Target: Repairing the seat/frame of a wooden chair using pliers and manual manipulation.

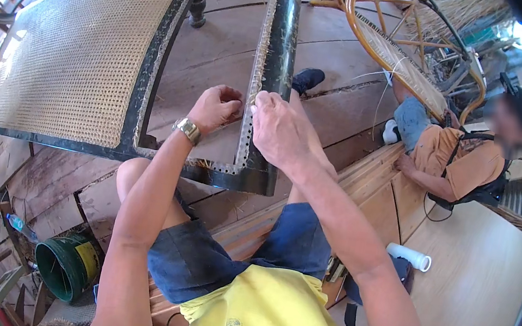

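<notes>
A dark wooden furniture frame [280, 53] lies before me, with a row of small holes and frayed cane ends along its inner edge. Woven cane webbing [84, 54] fills its left section; the section at my hands has no webbing. My right hand [278, 129] is closed in a pinch on the right rail, at the row of holes. Just left of that rail, inside the opening, my left hand [217, 111] has its fingers curled together. Whatever either hand grips is hidden or too small to make out. A watch [187, 130] is on my left wrist.
At the right a person [467, 147] sits beside a curved rattan chair frame [382, 47] with partly woven strands. A green bucket [66, 266] stands at lower left. A white cylinder [409, 256] lies on the pale board [477, 277] to my right.
</notes>
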`<state>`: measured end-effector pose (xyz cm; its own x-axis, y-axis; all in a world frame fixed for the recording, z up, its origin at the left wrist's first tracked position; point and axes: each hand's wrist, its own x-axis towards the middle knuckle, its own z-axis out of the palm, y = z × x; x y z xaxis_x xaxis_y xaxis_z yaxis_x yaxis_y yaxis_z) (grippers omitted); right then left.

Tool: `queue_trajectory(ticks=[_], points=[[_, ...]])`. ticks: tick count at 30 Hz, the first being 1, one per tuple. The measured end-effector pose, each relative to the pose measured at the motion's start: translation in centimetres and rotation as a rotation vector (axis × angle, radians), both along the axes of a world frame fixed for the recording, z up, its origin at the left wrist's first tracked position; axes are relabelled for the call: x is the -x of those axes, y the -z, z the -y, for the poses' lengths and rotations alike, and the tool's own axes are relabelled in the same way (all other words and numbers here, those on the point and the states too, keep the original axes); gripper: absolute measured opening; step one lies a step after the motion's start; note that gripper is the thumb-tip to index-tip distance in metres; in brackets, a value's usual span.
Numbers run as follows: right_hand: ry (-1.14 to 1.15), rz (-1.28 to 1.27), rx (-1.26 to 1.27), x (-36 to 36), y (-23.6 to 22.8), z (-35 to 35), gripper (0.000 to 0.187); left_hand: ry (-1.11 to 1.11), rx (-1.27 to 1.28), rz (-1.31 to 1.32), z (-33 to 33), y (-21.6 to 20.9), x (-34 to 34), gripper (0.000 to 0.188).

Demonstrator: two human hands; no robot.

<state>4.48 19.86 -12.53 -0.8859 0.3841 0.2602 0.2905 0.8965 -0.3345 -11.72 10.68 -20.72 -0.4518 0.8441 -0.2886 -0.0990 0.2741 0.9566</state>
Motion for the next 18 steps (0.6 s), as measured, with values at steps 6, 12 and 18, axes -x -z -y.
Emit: queue_trajectory(ticks=[6,12,18], points=[[-0.056,-0.153,0.239,0.3,-0.8,0.1,0.016,-0.023,-0.277,0.055,3.2,-3.0,-2.2,0.027],[0.26,-0.615,0.877,-13.1,-1.2,-7.2,0.021,-0.174,-0.139,-0.395,2.1,-3.7,-5.1,0.036],[0.921,-0.113,0.576,-37.7,4.3,-3.0,0.027,-0.313,-0.097,-0.685,1.0,-2.9,-6.3,0.026]])
